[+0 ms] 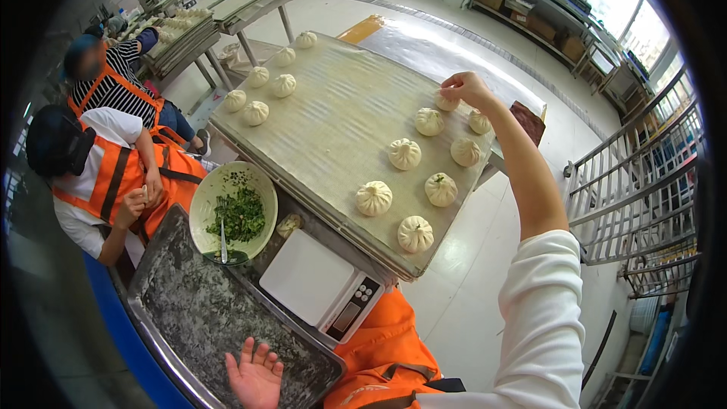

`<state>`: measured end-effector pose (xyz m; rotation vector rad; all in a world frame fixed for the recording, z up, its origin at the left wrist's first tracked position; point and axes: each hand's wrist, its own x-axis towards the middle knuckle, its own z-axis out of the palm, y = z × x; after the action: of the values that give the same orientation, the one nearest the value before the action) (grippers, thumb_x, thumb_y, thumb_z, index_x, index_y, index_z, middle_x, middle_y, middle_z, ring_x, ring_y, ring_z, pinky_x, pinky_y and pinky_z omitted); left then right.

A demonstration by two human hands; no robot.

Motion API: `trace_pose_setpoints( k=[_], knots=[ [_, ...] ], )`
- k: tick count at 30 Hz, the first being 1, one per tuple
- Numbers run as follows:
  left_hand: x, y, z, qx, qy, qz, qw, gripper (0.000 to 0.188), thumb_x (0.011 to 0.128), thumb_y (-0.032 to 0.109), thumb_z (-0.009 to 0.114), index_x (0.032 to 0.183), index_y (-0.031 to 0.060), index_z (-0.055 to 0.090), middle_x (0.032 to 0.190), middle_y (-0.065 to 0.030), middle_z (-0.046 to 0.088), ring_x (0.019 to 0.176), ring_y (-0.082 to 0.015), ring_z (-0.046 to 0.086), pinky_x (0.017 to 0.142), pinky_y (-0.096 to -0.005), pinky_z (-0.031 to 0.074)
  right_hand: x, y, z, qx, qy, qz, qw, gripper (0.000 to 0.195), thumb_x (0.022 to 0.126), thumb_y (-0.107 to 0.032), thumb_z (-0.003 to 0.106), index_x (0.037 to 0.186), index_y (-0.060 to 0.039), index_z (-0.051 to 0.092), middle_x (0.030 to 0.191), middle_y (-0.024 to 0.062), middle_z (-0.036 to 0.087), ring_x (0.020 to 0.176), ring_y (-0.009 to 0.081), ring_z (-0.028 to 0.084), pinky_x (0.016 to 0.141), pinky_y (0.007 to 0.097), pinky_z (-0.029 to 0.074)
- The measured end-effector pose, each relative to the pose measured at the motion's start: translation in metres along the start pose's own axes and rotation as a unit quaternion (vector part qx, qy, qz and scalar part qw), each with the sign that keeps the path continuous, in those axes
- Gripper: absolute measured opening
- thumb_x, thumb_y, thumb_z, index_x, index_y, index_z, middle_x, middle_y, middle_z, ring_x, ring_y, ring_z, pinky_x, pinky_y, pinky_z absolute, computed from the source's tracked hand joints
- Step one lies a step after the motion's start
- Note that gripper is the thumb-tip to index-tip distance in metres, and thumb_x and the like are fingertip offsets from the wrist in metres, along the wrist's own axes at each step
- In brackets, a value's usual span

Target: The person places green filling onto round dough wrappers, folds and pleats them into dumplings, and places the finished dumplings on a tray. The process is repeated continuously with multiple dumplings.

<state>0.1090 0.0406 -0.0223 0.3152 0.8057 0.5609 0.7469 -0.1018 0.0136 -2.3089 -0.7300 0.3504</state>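
Note:
My right hand reaches to the far right part of a cloth-covered tray. Its fingertips pinch the top of a pleated, filled bun, which they partly hide. Several more pleated buns, among them a bun just in front, stand apart on the right side of the cloth. Low in the view, my left hand is palm up over a flour-dusted dark tray, fingers apart and holding nothing. Beyond it lies a white digital kitchen scale with a bare platform.
Left of the scale, a bowl holds chopped green filling and a metal utensil. A dough piece lies between them. Two people in orange aprons work at left. A metal rack stands at right. More buns sit far left.

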Motion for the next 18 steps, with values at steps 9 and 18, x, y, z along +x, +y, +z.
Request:
trace_pose_setpoints(
  k=[9,18],
  knots=[
    [-0.006,-0.004,-0.005,-0.005,-0.025,-0.004,1.000,0.050,0.090,0.051,0.037,0.113,0.0105,0.055,0.100,-0.0101,0.064,0.086,-0.0243,0.061,0.071,-0.0380,0.050,-0.028,-0.003,-0.021,0.018,0.093,-0.013,0.995,0.059,0.071,-0.042,0.072,0.113,-0.0035,0.059,0.105,0.0159,0.060,0.094,0.0231,0.058,0.083,0.0315,0.045],
    [-0.011,-0.007,-0.006,-0.010,-0.005,-0.012,1.000,0.049,0.090,0.050,0.037,0.111,0.0109,0.057,0.097,-0.0084,0.064,0.083,-0.0235,0.060,0.070,-0.0366,0.050,-0.078,0.018,-0.036,-0.061,0.054,0.061,0.995,0.031,0.066,-0.022,0.073,0.091,-0.0037,0.068,0.079,0.0092,0.064,0.067,0.0157,0.060,0.060,0.0271,0.049]
  ],
)
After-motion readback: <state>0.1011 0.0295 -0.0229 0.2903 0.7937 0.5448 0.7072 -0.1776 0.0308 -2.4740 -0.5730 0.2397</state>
